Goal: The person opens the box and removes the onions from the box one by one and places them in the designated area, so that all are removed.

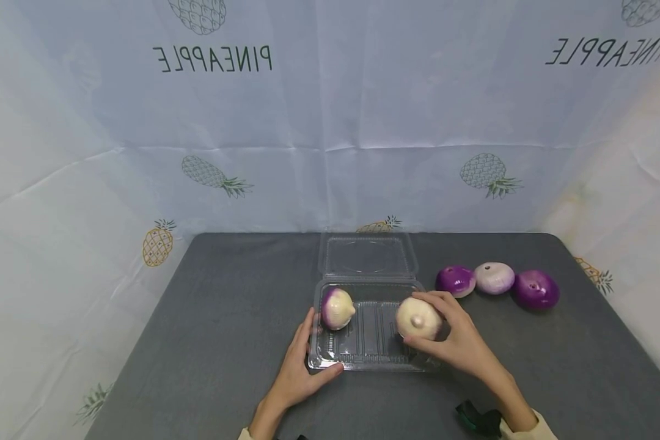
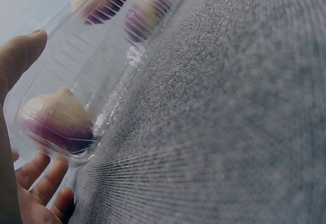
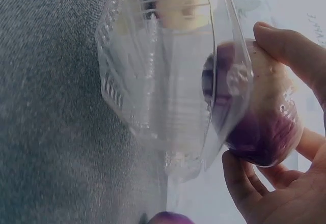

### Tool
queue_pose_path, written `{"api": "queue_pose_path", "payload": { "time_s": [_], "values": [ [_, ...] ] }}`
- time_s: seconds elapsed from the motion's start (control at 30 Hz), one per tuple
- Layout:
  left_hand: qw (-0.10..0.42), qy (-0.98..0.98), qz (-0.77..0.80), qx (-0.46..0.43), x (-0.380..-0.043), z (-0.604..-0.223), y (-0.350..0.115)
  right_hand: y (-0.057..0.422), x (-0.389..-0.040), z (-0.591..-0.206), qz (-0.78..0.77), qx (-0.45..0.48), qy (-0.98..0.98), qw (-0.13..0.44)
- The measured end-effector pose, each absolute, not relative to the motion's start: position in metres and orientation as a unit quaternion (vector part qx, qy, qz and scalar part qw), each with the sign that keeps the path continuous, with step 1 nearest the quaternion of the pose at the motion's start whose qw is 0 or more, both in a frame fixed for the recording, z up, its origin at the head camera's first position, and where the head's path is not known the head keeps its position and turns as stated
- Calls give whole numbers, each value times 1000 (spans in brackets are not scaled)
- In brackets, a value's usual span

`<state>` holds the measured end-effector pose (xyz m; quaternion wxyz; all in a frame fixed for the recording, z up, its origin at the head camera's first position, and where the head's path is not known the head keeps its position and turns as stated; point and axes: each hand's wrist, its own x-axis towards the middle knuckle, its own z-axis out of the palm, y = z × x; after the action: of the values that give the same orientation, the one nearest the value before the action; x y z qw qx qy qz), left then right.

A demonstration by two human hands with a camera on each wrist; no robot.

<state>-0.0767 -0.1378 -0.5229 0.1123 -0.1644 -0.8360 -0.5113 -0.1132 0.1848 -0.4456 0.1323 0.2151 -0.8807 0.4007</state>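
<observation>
A clear plastic clamshell box (image 1: 374, 357) lies with its lid (image 1: 367, 256) folded back behind it. Inside its left end sits a purple-and-white turnip (image 1: 338, 309), its pointed tip facing right. My right hand (image 1: 456, 336) grips a second turnip (image 1: 418, 319) between thumb and fingers over the box's right end; in the right wrist view this turnip (image 3: 270, 112) is at rim height. At the left side my left hand (image 1: 302, 360) rests against the box with fairly straight fingers, thumb at its front edge. Its fingers (image 2: 46, 178) show beside the box's wall in the left wrist view.
To the right of the box, a purple turnip (image 1: 455, 281), a paler one (image 1: 494, 278) and another purple one (image 1: 536, 289) stand in a row on the grey table (image 1: 225, 318). A pineapple-print cloth (image 1: 352, 116) hangs behind the table and along both sides.
</observation>
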Motion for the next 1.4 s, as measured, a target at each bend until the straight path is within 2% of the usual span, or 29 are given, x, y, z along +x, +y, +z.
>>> {"api": "queue_pose_path", "payload": {
  "time_s": [0.63,1.4],
  "values": [
    [96,-834,-520,-157,-76,-521,-137,208,-102,-438,422,159,-881,140],
    [107,-834,-517,-160,-76,-520,-137,241,-100,-447,411,124,-890,152]
  ]
}}
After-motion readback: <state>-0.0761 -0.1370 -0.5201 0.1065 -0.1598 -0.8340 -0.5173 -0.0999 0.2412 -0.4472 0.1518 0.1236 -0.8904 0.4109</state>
